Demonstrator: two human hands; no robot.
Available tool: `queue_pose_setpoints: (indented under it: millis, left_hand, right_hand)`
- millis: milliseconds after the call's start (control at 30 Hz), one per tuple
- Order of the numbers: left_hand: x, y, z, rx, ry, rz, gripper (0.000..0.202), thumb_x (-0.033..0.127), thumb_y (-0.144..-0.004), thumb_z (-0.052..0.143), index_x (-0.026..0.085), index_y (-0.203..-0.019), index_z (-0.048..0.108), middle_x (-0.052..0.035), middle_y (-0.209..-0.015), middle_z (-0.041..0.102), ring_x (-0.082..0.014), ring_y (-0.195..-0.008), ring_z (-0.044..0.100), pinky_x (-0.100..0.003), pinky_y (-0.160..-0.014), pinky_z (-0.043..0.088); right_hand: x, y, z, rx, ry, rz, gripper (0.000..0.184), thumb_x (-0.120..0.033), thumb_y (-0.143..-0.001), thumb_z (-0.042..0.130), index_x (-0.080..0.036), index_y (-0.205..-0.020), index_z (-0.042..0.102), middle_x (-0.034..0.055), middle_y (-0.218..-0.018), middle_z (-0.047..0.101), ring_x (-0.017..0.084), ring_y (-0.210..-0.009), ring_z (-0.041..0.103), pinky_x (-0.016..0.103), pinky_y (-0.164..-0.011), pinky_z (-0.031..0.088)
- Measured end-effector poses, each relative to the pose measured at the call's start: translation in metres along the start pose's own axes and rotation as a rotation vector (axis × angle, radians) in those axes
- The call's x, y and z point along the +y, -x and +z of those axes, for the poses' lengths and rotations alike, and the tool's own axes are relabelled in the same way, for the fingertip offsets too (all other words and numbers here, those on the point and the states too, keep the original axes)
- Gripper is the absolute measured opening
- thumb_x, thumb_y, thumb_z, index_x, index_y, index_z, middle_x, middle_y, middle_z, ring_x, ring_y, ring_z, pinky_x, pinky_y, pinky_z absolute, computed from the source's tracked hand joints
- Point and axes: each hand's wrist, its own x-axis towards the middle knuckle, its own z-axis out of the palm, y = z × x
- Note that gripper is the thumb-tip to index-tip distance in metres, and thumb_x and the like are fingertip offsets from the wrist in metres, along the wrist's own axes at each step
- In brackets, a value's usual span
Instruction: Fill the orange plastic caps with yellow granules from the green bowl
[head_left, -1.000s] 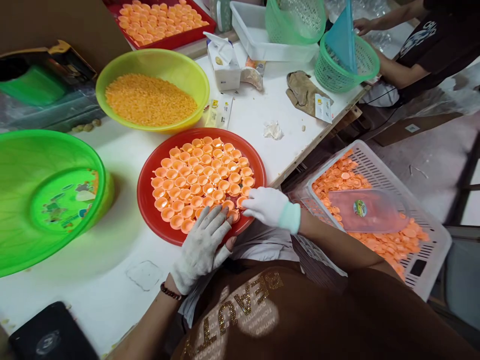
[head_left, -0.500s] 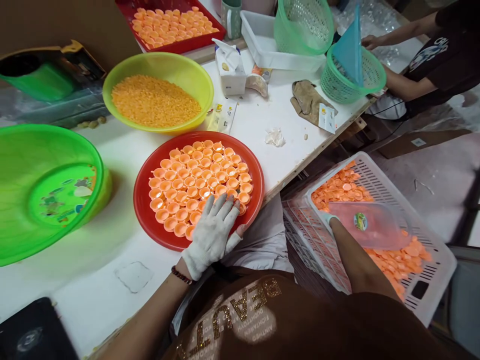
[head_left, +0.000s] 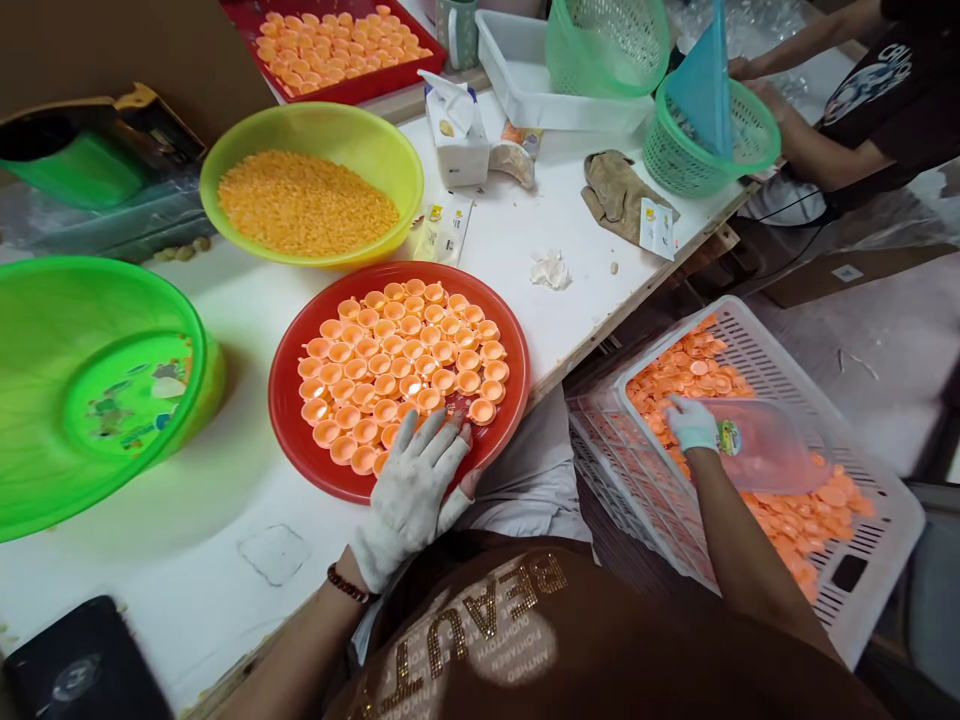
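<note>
My left hand (head_left: pixel 416 490), in a white glove with bare fingertips, lies across the near rim of a red round plate (head_left: pixel 289 445). Its fingers are stretched out and touch the nearest of the small orange cups (head_left: pixel 382 360) that cover the plate in a layer. At the lower right, my right hand (head_left: pixel 691 424), also gloved, reaches over loose orange pieces (head_left: pixel 832 510) in a white slotted crate (head_left: pixel 889 535). A clear pinkish plastic tub (head_left: pixel 772 450) with a round sticker lies on the pieces beside this hand. The right fingertips are hard to make out.
A yellow bowl (head_left: pixel 409 165) of small orange-yellow pieces stands behind the plate, a green basin (head_left: pixel 191 340) to the left. Further back are a red tray (head_left: pixel 360 88), a tissue box (head_left: pixel 461 155), a brown glove (head_left: pixel 615 190) and a green basket (head_left: pixel 682 165). A co-worker's arms (head_left: pixel 814 130) are at upper right.
My right hand has come into fuller view over the crate's pieces. My left hand has drawn slightly back towards me, and red plate shows where cups lay near its fingertips.
</note>
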Motion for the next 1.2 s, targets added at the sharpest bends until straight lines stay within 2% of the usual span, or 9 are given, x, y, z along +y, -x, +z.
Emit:
queue_pose_setpoints:
  millis: [133,200,267,433,600,900,1000,1100,1200]
  left_hand:
    - [0.0,0.007,0.003,0.026,0.013,0.002,0.039,0.034,-0.098,0.054,0.013,-0.13,0.063,-0.0143,-0.139,0.065,-0.0377,-0.135,0.055,-0.061,-0.118,0.038]
    - [0.0,0.008,0.005,0.043,0.017,0.0,0.04,0.034,-0.097,0.054,0.012,-0.129,0.063,-0.0149,-0.139,0.065,-0.0371,-0.134,0.055,-0.059,-0.117,0.04]
    - [0.001,0.01,0.006,0.064,0.011,0.001,0.041,0.034,-0.097,0.055,0.012,-0.13,0.063,-0.016,-0.139,0.065,-0.0369,-0.134,0.055,-0.06,-0.117,0.04]
    - [0.004,0.02,0.01,0.1,-0.016,0.005,0.039,0.031,-0.096,0.055,0.012,-0.129,0.064,-0.0154,-0.138,0.066,-0.0366,-0.133,0.056,-0.06,-0.117,0.039]
    - [0.008,0.028,0.014,0.121,-0.011,-0.009,0.041,0.032,-0.096,0.056,0.011,-0.129,0.064,-0.0168,-0.139,0.065,-0.0365,-0.133,0.056,-0.059,-0.117,0.039]
    - [0.011,0.027,0.01,0.109,0.001,-0.026,0.047,0.034,-0.097,0.055,0.011,-0.138,0.058,-0.0204,-0.146,0.059,-0.0405,-0.138,0.052,-0.066,-0.115,0.039]
    - [0.006,0.039,0.0,0.232,0.082,-0.039,0.046,0.026,-0.096,0.057,0.014,-0.14,0.055,-0.0196,-0.147,0.058,-0.0359,-0.143,0.049,-0.061,-0.117,0.042]
    - [-0.003,0.057,-0.011,0.432,0.168,-0.189,0.044,0.016,-0.096,0.058,0.017,-0.139,0.055,-0.0179,-0.144,0.06,-0.0274,-0.138,0.055,-0.047,-0.113,0.051]
    - [-0.022,0.073,-0.025,0.589,0.206,-0.398,0.036,0.018,-0.097,0.058,0.02,-0.133,0.061,-0.0137,-0.137,0.066,-0.0227,-0.128,0.064,-0.039,-0.106,0.056]
  right_hand:
    - [-0.035,0.007,-0.014,0.17,-0.311,-0.067,0.038,-0.028,-0.092,0.054,-0.012,-0.122,0.071,0.0173,-0.113,0.074,0.028,-0.097,0.071,0.046,-0.092,0.057]
    - [-0.085,0.028,-0.015,0.019,-0.61,-0.175,0.041,-0.035,-0.09,0.059,-0.015,-0.126,0.066,0.0119,-0.101,0.076,0.022,-0.073,0.071,0.038,-0.071,0.06]
    - [-0.144,0.058,-0.006,-0.114,-0.727,-0.359,0.033,-0.037,-0.088,0.064,-0.018,-0.115,0.068,0.0067,-0.091,0.075,0.019,-0.07,0.07,0.032,-0.068,0.058]
    - [-0.247,0.116,0.029,-0.303,-0.406,-0.923,0.017,-0.026,-0.094,0.055,-0.02,-0.096,0.071,0.0055,-0.098,0.076,0.018,-0.092,0.071,0.028,-0.087,0.052]
    - [-0.27,0.127,0.034,-0.347,0.249,-0.964,0.027,-0.028,-0.102,0.043,-0.02,-0.105,0.069,0.0098,-0.106,0.074,0.023,-0.096,0.069,0.031,-0.077,0.047]
    - [-0.287,0.117,0.021,-0.443,0.378,-0.947,0.024,-0.035,-0.102,0.052,-0.02,-0.107,0.07,0.0089,-0.108,0.075,0.024,-0.101,0.07,0.032,-0.08,0.047]
    - [-0.294,0.109,0.013,-0.471,0.255,-0.997,0.027,-0.036,-0.103,0.053,-0.019,-0.096,0.073,0.0091,-0.102,0.075,0.023,-0.101,0.069,0.032,-0.086,0.048]
    - [-0.31,0.091,0.006,-0.442,-0.096,-1.043,0.022,-0.031,-0.1,0.055,-0.019,-0.096,0.072,0.0071,-0.101,0.075,0.02,-0.1,0.068,0.032,-0.092,0.05]
    - [-0.344,0.058,0.01,-0.491,-0.568,-0.852,0.022,-0.03,-0.096,0.058,-0.018,-0.112,0.068,0.0061,-0.104,0.073,0.017,-0.084,0.069,0.029,-0.077,0.056]
